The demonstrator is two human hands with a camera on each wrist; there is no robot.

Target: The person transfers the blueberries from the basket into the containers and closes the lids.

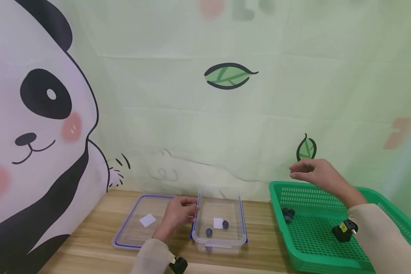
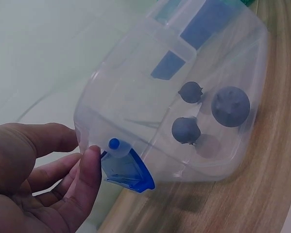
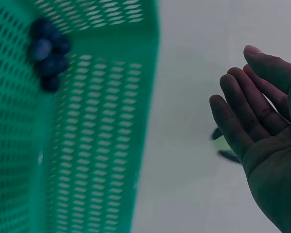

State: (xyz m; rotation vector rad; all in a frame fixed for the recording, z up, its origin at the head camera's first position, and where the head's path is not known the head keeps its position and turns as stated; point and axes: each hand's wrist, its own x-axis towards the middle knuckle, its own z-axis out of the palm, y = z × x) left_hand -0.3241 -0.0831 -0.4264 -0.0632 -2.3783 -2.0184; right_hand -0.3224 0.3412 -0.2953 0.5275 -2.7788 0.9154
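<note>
My left hand [image 1: 179, 213] pinches the left side of a clear plastic food container [image 1: 222, 242] at its edge. In the left wrist view, the fingertips lie beside a blue latch [image 2: 130, 170]. Three dark blueberries [image 2: 186, 130] rest on the container's bottom, and a white square label is visible there in the head view. Over the back of a green perforated basket [image 1: 289, 243], my right hand [image 1: 315, 173] hovers with relaxed fingers and holds nothing. Several blueberries [image 3: 49, 53] are bunched in the basket's far left corner.
A clear lid [image 1: 126, 232] with a blue seal and a white label lies flat on the wooden table [image 1: 260, 243], left of the container. Behind the table hangs a pale green cloth [image 1: 178, 95] printed with a panda and leaves.
</note>
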